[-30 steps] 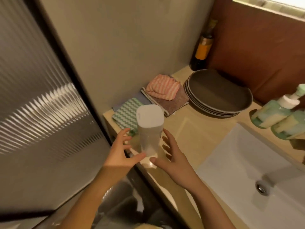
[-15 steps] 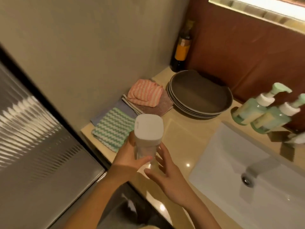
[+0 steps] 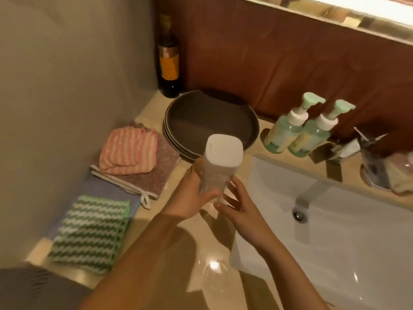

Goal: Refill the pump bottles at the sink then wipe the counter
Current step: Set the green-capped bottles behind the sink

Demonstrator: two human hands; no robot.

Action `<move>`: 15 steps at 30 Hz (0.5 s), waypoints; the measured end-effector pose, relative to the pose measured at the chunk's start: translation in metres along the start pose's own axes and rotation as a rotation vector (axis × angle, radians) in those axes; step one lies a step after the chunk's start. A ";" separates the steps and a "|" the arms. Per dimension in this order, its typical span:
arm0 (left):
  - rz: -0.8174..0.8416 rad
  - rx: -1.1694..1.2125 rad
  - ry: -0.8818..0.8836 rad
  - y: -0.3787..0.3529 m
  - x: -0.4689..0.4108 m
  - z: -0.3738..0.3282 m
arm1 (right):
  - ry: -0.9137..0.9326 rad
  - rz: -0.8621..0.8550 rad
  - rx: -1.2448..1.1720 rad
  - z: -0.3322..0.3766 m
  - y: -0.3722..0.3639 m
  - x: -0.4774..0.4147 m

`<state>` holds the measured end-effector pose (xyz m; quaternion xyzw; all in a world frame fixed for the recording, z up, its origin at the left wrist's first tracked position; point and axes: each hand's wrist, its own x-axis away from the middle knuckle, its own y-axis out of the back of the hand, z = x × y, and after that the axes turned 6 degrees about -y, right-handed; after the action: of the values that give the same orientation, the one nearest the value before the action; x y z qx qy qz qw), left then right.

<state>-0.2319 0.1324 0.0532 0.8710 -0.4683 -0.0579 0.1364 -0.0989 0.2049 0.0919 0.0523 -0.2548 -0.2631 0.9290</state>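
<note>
A clear refill bottle (image 3: pixel 220 166) with a flat white cap is lifted over the beige counter (image 3: pixel 192 233), tilted toward me. My left hand (image 3: pixel 192 198) grips its lower body from the left. My right hand (image 3: pixel 240 209) is beside the bottle's base with fingers spread and relaxed, fingertips near or touching it. Two green pump bottles (image 3: pixel 299 130) stand side by side at the back of the counter, behind the white sink (image 3: pixel 335 231). Folded cloths lie at the left: a green zigzag cloth (image 3: pixel 89 233) and a pink striped cloth (image 3: pixel 128 151).
A stack of dark plates (image 3: pixel 207 121) sits behind the held bottle. A dark glass bottle (image 3: pixel 168 63) stands in the back corner. The tap (image 3: pixel 330 157) and a metal holder (image 3: pixel 377 173) are at the sink's far rim. Walls close the left and back.
My left hand took hold of the bottle and lifted it off the counter edge, carrying it right toward the sink. The view swung right, bringing the pump bottles and tap into sight.
</note>
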 end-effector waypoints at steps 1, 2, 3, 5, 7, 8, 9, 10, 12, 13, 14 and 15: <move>0.014 0.017 -0.004 0.001 -0.004 0.001 | -0.006 -0.008 -0.001 0.002 0.000 -0.002; 0.029 0.028 -0.011 0.002 -0.009 0.001 | -0.017 -0.018 -0.001 0.004 0.001 -0.005; 0.048 0.040 -0.017 0.002 -0.015 0.001 | -0.031 -0.031 -0.002 0.006 0.002 -0.008; 0.072 0.078 -0.031 0.004 -0.019 -0.002 | -0.051 -0.046 -0.002 0.010 0.001 -0.011; 0.091 0.117 -0.025 0.006 -0.022 -0.005 | -0.088 -0.049 0.000 0.012 0.001 -0.014; 0.096 0.132 -0.012 0.006 -0.021 -0.005 | -0.111 -0.045 0.006 0.013 0.001 -0.013; 0.098 0.143 0.007 0.007 -0.021 -0.005 | -0.130 -0.042 0.014 0.014 0.001 -0.012; 0.097 0.148 0.026 0.008 -0.019 -0.003 | -0.151 -0.050 0.016 0.014 0.002 -0.010; 0.085 0.097 0.045 0.009 -0.015 -0.002 | -0.185 -0.093 0.001 0.011 0.005 -0.004; 0.072 0.055 0.044 0.009 -0.012 -0.003 | -0.191 -0.117 -0.013 0.009 0.006 -0.001; 0.051 0.021 0.041 0.009 -0.008 -0.001 | -0.194 -0.139 -0.025 0.007 0.007 0.004; 0.015 0.002 0.041 0.009 -0.004 0.000 | -0.194 -0.155 -0.035 0.004 0.007 0.008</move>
<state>-0.2410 0.1310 0.0556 0.8687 -0.4719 -0.0388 0.1456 -0.0915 0.2069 0.1001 0.0297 -0.3340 -0.3423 0.8777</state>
